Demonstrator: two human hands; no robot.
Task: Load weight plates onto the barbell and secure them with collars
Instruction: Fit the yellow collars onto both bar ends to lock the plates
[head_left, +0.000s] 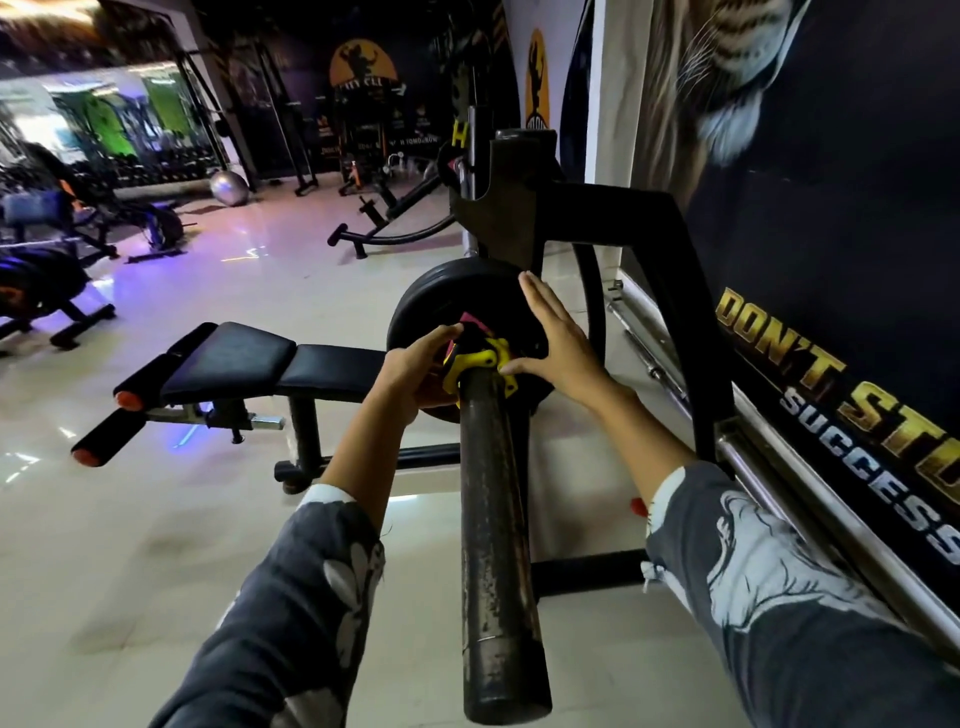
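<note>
Where bench stands, tiles gleam.

Collar yellow, pink lever; plate black; sleeves grey floral.

Pale glossy tiled floor, streaked with violet and white reflections. Directly on it: black bench frame near the middle, feet planted on the tiles, padded top above; black rack base bar just beside it toward the right wall. Along the right edge, bare steel bars lying at the foot of the wall. Far back, a silver exercise ball; at the left edge, more dark benches, blurred.
</note>
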